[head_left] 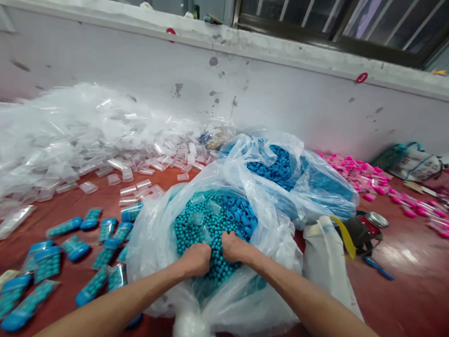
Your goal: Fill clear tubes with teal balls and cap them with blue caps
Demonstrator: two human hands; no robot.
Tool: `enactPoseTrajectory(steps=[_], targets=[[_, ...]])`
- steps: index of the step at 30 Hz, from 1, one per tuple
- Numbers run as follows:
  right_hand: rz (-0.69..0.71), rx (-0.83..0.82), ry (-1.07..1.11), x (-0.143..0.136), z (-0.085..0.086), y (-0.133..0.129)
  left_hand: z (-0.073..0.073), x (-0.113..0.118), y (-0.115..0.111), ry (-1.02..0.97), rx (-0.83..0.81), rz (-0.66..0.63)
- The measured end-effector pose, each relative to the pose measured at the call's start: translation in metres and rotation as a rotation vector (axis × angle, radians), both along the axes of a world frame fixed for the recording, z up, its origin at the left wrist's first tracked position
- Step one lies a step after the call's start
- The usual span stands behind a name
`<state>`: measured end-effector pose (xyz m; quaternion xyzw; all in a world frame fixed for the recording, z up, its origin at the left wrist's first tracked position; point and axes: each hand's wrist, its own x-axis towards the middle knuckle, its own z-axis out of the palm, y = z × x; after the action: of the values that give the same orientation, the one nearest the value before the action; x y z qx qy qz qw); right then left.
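A clear plastic bag (150, 246) stands wide open in front of me, holding small teal beads (192, 223) and, at its right side, blue plastic caps (240, 214). My left hand (197, 259) is closed low over the beads. Just to its right, my right hand (235, 247) is also closed, fingertips down at the beads. What the fingers of either hand hold is hidden. Several small clear plastic pieces (214, 207) lie on top of the beads. Left of the bag are bead-filled clear tubes with blue caps (48, 262).
A large heap of clear plastic cases (93, 136) covers the back left of the red table (406, 289). Behind the bead bag sits another bag of blue caps (274, 167). Pink pieces (361, 172) spread at the right, near a red-and-silver jar (375, 221). A white wall (139, 61) stands behind.
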<state>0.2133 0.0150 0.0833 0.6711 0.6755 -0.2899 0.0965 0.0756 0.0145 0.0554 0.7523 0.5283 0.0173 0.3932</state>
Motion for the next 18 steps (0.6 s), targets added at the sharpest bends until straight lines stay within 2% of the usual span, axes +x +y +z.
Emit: enactPoseTrajectory(steps=[4, 6, 9, 12, 14, 18], targets=[[-0.088, -0.054, 0.111, -0.003, -0.005, 0.004, -0.008, 0.01, 0.002, -0.169, -0.18, 0.259], [-0.105, -0.061, 0.169, -0.001, -0.004, 0.005, -0.009, 0.014, 0.003, -0.309, -0.309, 0.345], [-0.129, -0.063, 0.303, 0.007, 0.003, 0.006, -0.007, 0.012, 0.004, -0.552, -0.48, 0.399], [-0.138, -0.065, 0.451, 0.022, 0.017, 0.007, -0.005, 0.0, 0.005, -0.73, -0.626, 0.398], [-0.088, 0.014, 0.375, 0.032, 0.024, 0.01, -0.005, -0.009, 0.006, -0.83, -0.717, 0.386], [0.035, 0.366, -0.099, 0.033, 0.024, 0.02, -0.009, -0.019, 0.005, -1.067, -0.863, 0.383]])
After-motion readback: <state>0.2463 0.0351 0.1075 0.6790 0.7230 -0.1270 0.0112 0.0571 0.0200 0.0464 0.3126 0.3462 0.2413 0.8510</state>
